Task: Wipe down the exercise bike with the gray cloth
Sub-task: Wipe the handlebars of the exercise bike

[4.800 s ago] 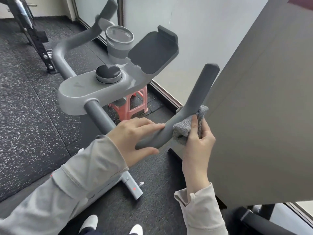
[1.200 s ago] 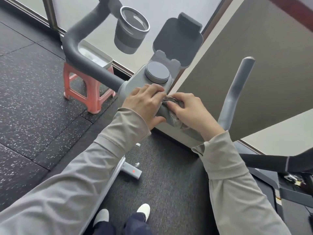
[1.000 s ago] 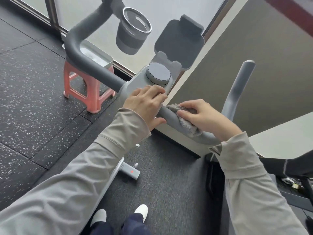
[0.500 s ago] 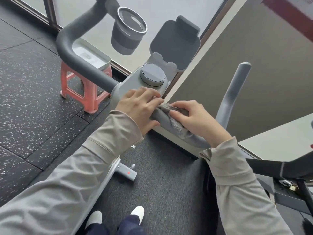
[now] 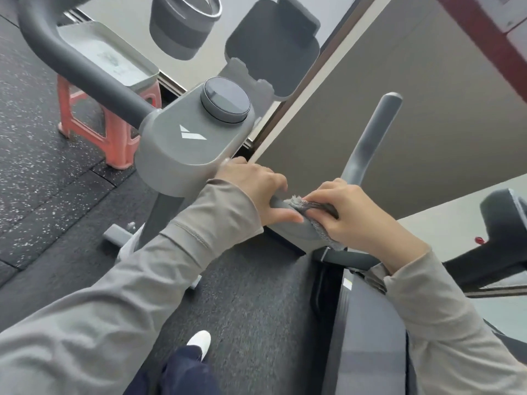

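Black speckled rubber floor (image 5: 42, 155); pink plastic stool (image 5: 94, 132); grey wall (image 5: 427, 109).

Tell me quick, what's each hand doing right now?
Left hand: closed around the handlebar, no cloth.
Right hand: closed on the gray cloth, pressing it to the bar.

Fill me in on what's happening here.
A person is wiping an exercise bike. The right hand presses a gray cloth around the right handlebar near its base, while the left hand grips the same bar beside the console. The left handlebar and the cup holder are untouched right now.
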